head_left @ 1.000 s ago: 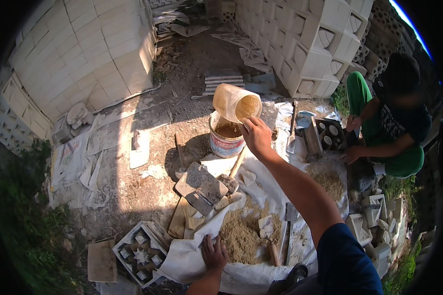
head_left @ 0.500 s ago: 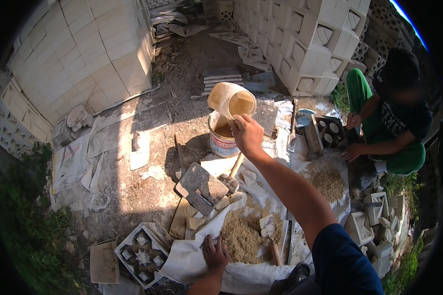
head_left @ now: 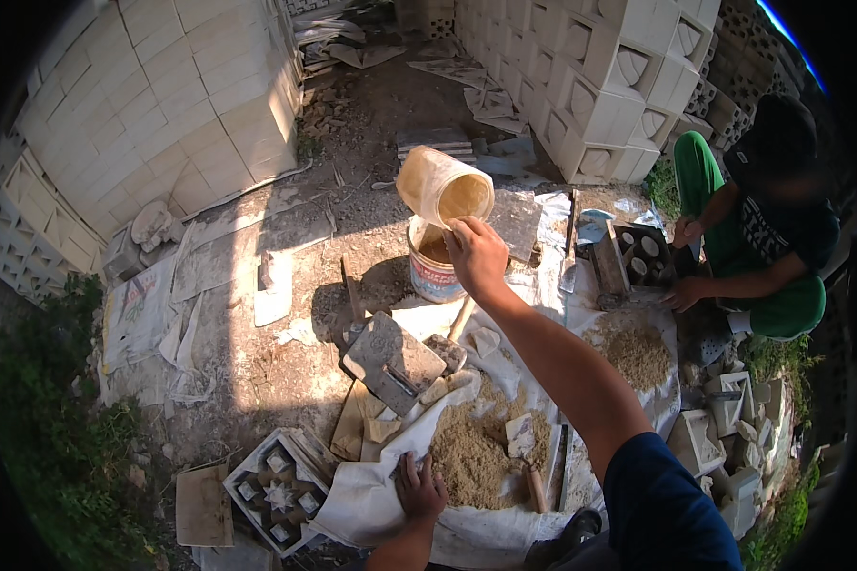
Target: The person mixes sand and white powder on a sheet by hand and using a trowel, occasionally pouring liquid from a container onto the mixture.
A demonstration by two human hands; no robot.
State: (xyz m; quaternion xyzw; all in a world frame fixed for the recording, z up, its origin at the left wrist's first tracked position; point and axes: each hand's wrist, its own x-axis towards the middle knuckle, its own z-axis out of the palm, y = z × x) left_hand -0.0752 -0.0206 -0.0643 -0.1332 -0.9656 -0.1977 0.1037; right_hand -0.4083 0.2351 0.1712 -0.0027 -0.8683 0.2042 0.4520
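Outdoors on bare dirt ground [head_left: 286, 381], sunlit, hemmed by stacks of pale cast blocks [head_left: 152, 105] at upper left and patterned vent blocks [head_left: 590, 86] at upper right. Weeds [head_left: 57, 447] along the left edge. White sacking [head_left: 162, 305] spread over the dirt, crumpled. Near the bottom, a square patterned mould [head_left: 278, 487] lying flat, just beside a flat board [head_left: 204, 506]. Close by to the right, left hand [head_left: 419, 490] pressed palm-down, fingers spread, on the white sheet [head_left: 371, 509] at the edge of a sand pile [head_left: 471, 457]. Above that, a dark metal plate with a handle [head_left: 390, 360], tilted on rubble. Further up, a bucket [head_left: 433, 271] standing upright, holding brownish liquid. Directly over the bucket, a translucent plastic container [head_left: 443, 186] tipped on its side, mouth facing lower right, yellowish inside. Right hand [head_left: 476, 255] clamped on the container's rim, thumb and fingers pinching the lip, arm stretched out from a blue sleeve [head_left: 662, 504]. Right of the bucket, a trowel [head_left: 569, 252] lying on the sheet, then a second mould [head_left: 643, 262] with round cut-outs. Second sand pile [head_left: 638, 354] just below it. At far right, another person [head_left: 762, 238] crouching in green trousers, both hands at that second mould. Broken block pieces [head_left: 724, 419] scattered at lower right.
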